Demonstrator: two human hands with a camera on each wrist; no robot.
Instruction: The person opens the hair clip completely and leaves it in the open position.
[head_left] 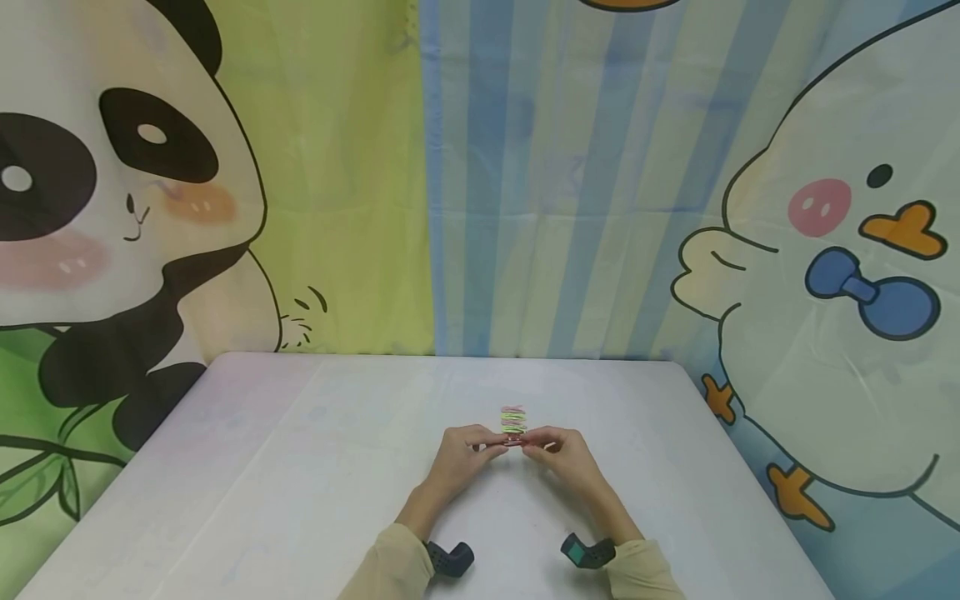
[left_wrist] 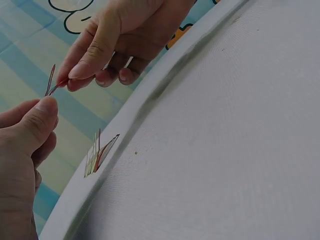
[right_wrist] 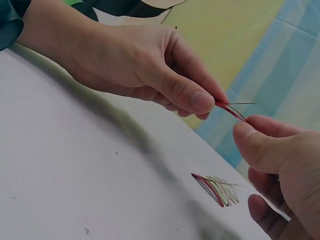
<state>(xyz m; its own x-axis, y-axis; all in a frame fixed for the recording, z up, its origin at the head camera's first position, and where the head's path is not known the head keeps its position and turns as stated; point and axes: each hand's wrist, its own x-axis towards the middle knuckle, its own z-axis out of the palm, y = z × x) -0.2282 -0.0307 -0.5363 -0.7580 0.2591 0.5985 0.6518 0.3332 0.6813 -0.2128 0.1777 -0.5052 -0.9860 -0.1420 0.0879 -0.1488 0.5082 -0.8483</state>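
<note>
Both hands meet over the middle of the white table. Thumb and forefinger of my left hand (head_left: 459, 457) pinch one end of a thin red wire-like strand (right_wrist: 231, 110). My right hand (head_left: 567, 460) pinches the other end with thumb and forefinger. In the left wrist view the strand looks doubled, with a thin loop standing up beside the left thumb. Just beyond the hands lies a row of several similar thin strands (head_left: 513, 419), pink, red and yellow-green. Their bent, narrow shapes show in the right wrist view; their exact kind cannot be told.
The white table (head_left: 300, 483) has a rounded far edge, with a curtain (head_left: 525, 208) hanging behind it. That curtain carries a panda, stripes and a white bird. Dark wrist cameras (head_left: 450, 559) sit on both wrists, close above the tabletop. Small specks dot the table surface.
</note>
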